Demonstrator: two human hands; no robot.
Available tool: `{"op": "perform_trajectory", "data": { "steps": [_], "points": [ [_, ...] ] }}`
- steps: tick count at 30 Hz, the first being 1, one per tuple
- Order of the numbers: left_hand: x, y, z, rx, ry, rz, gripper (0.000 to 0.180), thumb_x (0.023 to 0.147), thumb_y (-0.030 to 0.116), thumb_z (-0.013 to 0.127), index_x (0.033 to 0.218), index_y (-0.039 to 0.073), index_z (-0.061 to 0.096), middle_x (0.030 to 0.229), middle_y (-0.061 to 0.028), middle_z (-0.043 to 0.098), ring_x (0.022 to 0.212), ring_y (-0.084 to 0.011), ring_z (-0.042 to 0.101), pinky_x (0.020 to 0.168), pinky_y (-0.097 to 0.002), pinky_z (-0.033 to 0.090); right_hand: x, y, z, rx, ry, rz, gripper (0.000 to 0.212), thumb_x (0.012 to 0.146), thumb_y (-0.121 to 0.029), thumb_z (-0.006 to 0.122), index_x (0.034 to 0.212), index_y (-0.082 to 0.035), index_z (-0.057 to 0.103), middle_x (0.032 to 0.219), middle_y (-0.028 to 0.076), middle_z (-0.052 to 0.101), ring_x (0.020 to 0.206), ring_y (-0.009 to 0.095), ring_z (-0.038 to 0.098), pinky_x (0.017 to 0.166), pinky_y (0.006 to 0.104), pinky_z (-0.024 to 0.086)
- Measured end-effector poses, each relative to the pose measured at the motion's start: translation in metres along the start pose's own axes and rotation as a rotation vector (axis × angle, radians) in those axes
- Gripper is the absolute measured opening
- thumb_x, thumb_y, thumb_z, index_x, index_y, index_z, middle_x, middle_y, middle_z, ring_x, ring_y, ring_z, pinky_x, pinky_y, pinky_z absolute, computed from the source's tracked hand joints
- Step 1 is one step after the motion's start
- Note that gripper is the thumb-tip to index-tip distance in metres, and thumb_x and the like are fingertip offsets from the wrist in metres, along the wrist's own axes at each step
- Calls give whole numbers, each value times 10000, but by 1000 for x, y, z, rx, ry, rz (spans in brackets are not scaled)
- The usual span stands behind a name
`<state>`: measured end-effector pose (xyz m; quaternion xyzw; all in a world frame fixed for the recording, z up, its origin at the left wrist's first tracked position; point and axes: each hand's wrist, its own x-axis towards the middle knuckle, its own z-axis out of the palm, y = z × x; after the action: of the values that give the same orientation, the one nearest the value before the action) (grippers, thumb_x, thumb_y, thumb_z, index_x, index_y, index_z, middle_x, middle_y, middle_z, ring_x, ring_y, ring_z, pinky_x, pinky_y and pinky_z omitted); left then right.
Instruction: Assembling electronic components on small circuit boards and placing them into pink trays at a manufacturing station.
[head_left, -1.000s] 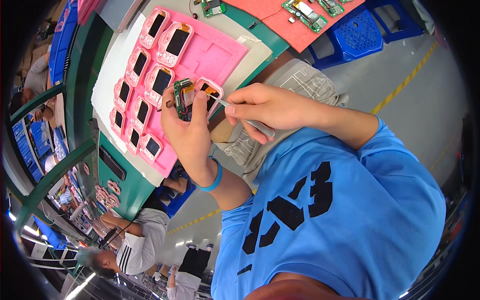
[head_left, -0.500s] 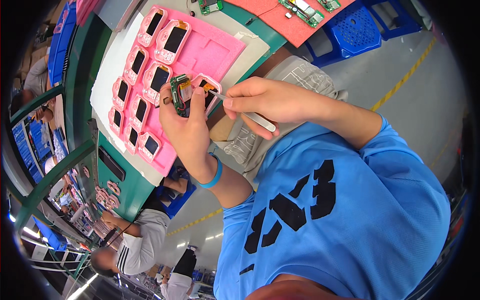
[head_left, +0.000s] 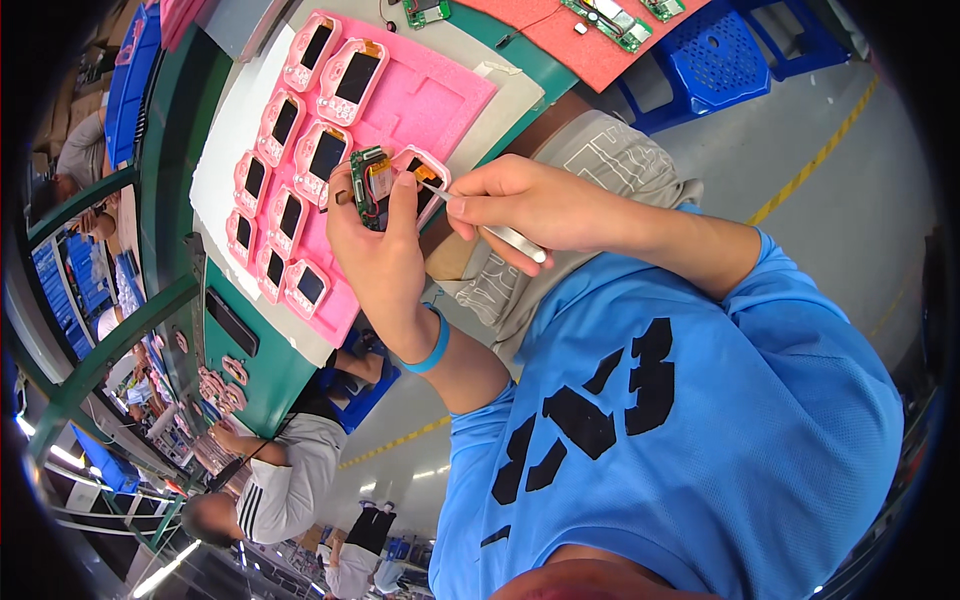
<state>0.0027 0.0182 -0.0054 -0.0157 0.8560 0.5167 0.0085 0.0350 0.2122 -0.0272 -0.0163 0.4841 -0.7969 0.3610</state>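
Between the thumb and fingers of my left hand (head_left: 385, 245) is a green circuit board (head_left: 371, 185) with a silver battery and thin wires. My right hand (head_left: 535, 205) grips a pair of metal tweezers (head_left: 515, 240). Their tips reach an orange ribbon cable (head_left: 423, 172) on the dark screen inside a pink casing (head_left: 440, 160), right beside the board. Part of that casing is covered by my left thumb. Several more pink casings with dark screens (head_left: 327, 155) lie in rows to the left on a pink foam tray (head_left: 440, 85).
A red mat (head_left: 545, 40) at the top holds more green circuit boards (head_left: 610, 25). Blue plastic stools (head_left: 715, 65) stand at the upper right. A black phone (head_left: 232, 322) lies on the green table (head_left: 270, 375). Another person (head_left: 295, 470) sits at the lower left, near more pink parts.
The whole view has shifted slightly, moving the table and casings a little to the right. Both hands keep their hold, and the tweezer tips stay at the ribbon cable.
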Motion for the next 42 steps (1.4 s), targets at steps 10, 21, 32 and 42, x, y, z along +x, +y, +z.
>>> {"op": "perform_trajectory", "data": {
  "steps": [10, 21, 32, 42],
  "points": [
    [-28, 13, -23, -401, -105, -210, 206, 1035, 60, 659, 1227, -13, 660, 853, -149, 736, 526, -108, 527, 446, -200, 397, -3, 19, 3, -210, 124, -284, 232, 1107, -171, 561, 930, -65, 667, 586, -7, 548, 464, 97, 432, 476, 250, 335],
    [-27, -8, -21, -472, -160, -219, 188, 1034, 75, 671, 1198, -15, 680, 856, -160, 747, 511, -112, 527, 435, -206, 405, -7, 19, -1, -694, 273, -435, 135, 1056, -124, 618, 975, -61, 706, 673, 27, 631, 522, 191, 461, 526, 346, 360],
    [-27, -2, -18, -463, -133, -243, 180, 1011, 72, 694, 1168, -16, 692, 793, -133, 737, 513, -100, 522, 451, -197, 392, -5, 25, -5, -827, 312, -514, 127, 1043, -137, 644, 971, -62, 716, 665, 37, 633, 503, 217, 457, 516, 346, 359],
    [-19, 8, -3, -295, 22, -243, 191, 967, 43, 748, 1137, -35, 711, 720, -91, 728, 539, -90, 562, 465, -182, 362, -11, 10, -10, -854, 222, -444, 112, 1035, -129, 648, 1011, -60, 733, 652, 22, 637, 498, 198, 469, 518, 330, 367]
  ]
}}
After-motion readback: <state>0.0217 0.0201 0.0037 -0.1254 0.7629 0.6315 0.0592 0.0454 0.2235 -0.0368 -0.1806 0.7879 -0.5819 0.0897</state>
